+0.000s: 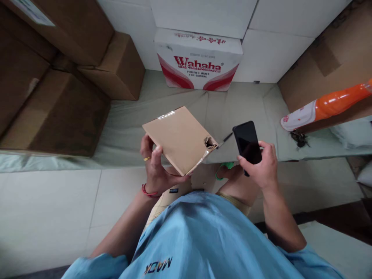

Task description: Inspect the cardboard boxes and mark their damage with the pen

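My left hand (157, 166) grips a flat brown cardboard box (178, 137) from below, tilted up in front of me. The box has a torn hole near its right corner and clear tape along its edges. My right hand (260, 164) holds a black phone (247, 143) with a dark screen, just right of the box. Scissors with green handles (225, 168) lie between the two hands, their blade pointing up toward the phone. My blue shirt fills the bottom of the view.
Brown cartons (55, 112) are stacked at the left. A white Wahaha water carton (199, 58) stands at the back against white boxes. An orange-and-white bottle (325, 106) lies at the right on the grey-green sheet (128, 128), before another brown carton (328, 54).
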A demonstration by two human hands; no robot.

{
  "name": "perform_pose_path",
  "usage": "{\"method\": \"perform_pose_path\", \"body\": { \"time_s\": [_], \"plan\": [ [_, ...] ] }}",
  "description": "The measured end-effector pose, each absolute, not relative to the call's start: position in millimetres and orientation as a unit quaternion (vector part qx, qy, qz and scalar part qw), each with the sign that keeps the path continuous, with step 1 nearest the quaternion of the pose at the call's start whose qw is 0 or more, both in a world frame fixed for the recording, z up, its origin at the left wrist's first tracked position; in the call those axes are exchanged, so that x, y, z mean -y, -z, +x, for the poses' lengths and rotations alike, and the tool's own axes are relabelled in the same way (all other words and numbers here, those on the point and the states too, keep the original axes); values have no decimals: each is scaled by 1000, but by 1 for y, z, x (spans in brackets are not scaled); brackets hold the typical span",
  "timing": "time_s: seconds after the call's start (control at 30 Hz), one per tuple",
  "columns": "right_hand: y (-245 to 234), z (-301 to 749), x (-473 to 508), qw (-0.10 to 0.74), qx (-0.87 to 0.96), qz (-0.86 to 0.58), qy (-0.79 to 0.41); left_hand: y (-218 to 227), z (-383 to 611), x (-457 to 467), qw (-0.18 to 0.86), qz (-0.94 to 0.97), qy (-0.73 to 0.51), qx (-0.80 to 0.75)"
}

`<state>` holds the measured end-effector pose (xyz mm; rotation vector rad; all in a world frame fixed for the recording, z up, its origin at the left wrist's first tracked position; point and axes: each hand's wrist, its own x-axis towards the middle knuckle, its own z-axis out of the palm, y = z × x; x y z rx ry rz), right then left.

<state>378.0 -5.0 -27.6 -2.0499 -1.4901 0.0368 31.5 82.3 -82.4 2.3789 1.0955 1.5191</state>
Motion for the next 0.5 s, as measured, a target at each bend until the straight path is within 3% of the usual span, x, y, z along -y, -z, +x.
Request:
{"method": "perform_pose_path", "body": {
  "time_s": [0.2, 0.5],
  "plan": [
    [-30, 315, 17, 372, 661, -651, -28, 83, 36, -79, 62, 773, -492, -394],
    [-38, 291, 18, 365, 678, -638, -20, 83, 36, -79, 44, 777, -502, -377]
  ]
}}
